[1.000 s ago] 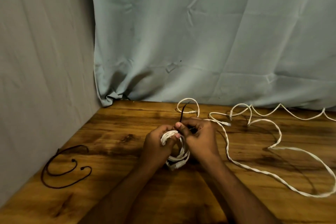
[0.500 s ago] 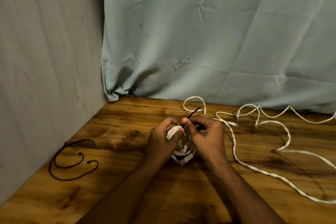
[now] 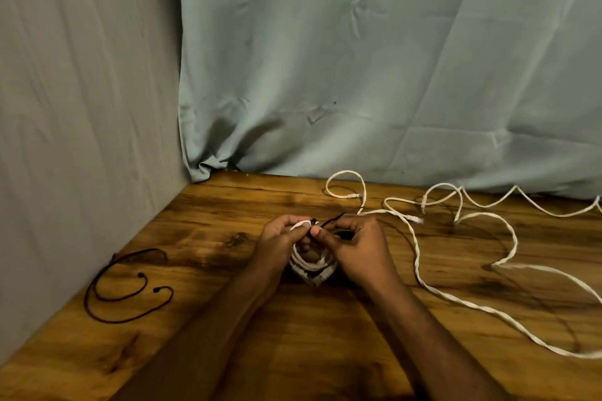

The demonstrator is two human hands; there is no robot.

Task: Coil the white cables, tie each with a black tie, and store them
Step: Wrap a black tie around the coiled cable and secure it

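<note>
- Coil (image 3: 312, 265) sits upright on the table (image 3: 228, 352), mid-frame, between both hands; my left hand (image 3: 277, 246) curls round its top strands, fingers clamped on it.
- Right hand (image 3: 355, 247) pinches the black tie (image 3: 329, 221) at the coil's top; one tie end sticks up and right past the fingertips.
- Risk: I'd say the tie isn't cinched yet. If the pinch slips, the tie pulls out and the loops spring apart.
- Risk: left grip covers only the top. The lower loops and a plug end hang loose by the table, so they could splay or snag while I tighten.
- Risk: the loose cable (image 3: 456, 296) runs just beside my right wrist; an elbow move could drag it or tangle it into the coil.
- Spare ties (image 3: 127, 290) lie well apart at the left wall, a reach away.
- Hidden: the knot or wrap itself sits behind the fingers, so I can't tell how many turns it has.
- Loose cable is cut off at the right edge; I can't tell if it's one cable or several.
- No storage spot in view; dim light blurs the coil's plugs.
</note>
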